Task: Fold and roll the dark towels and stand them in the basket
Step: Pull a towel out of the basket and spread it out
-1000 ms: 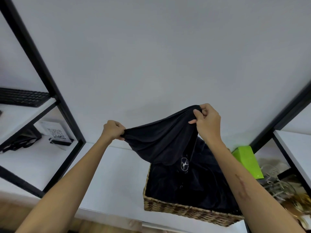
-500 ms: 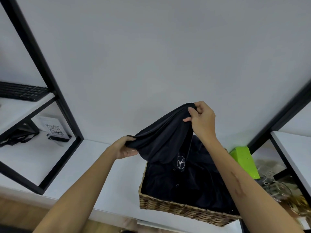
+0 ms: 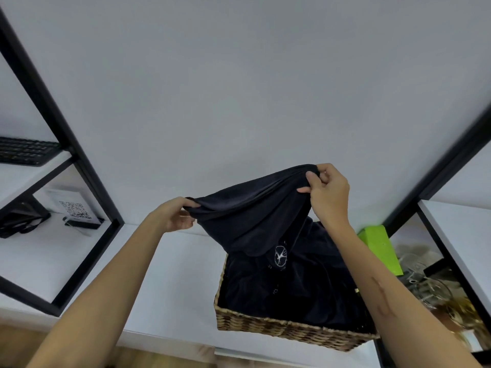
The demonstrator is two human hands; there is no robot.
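Observation:
A dark navy towel (image 3: 249,213) hangs in the air above a woven wicker basket (image 3: 287,331). My left hand (image 3: 174,215) grips its left edge and my right hand (image 3: 328,193) pinches its upper right edge, higher up. The towel sags between them and its lower part drops toward the basket. More dark towels (image 3: 289,293) lie loose inside the basket, one showing a small white round emblem (image 3: 281,256). The basket stands on a white shelf (image 3: 172,274).
A black shelf frame (image 3: 87,179) stands to the left, with a black keyboard (image 3: 25,151) on its upper board and a QR-code stand (image 3: 75,212) below. A bright green box (image 3: 381,248) and glassware (image 3: 435,290) sit right of the basket.
My left hand dropped low with the towel edge half a second ago and has risen again. My right hand stays high, and the towel is stretched wider between them.

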